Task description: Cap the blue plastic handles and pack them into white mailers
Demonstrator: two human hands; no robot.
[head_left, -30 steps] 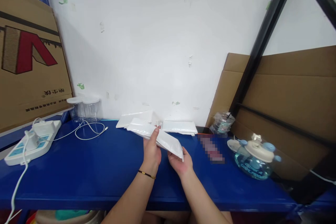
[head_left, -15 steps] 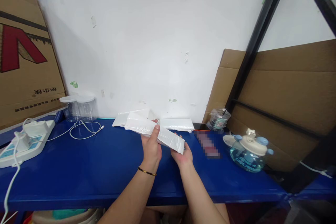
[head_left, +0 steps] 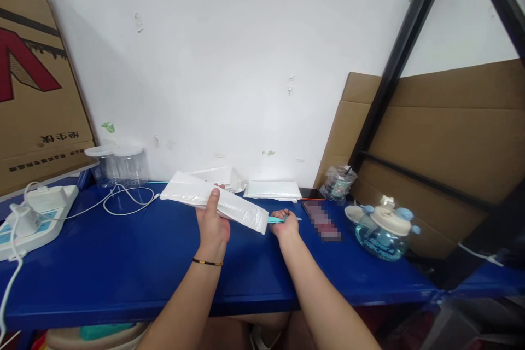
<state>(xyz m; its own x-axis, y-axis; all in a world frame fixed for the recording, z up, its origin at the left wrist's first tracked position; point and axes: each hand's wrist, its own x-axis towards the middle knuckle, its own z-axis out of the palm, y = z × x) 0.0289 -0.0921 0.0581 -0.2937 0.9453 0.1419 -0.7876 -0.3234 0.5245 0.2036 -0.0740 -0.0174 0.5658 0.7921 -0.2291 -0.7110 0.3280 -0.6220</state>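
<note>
My left hand grips a long, narrow white padded envelope near its middle, thumb on top. The envelope is held above the blue table, tilted down to the right. Just off its right end, my right hand is closed around a slim turquoise tool. Part of that tool shows at the left of the fist and a thin pale end sticks out at the right; its exact kind is hidden by my fingers. Behind them, more white envelopes lie along the wall.
To the left are a power strip, a white cable and clear lidded jars. At the right stand a wrapped cup, a phone, a blurred flat item and a water bottle. Cardboard leans behind.
My left hand has moved left with the envelope. My right hand has come away from the envelope's right end and is now a closed fist with the turquoise tool showing.
</note>
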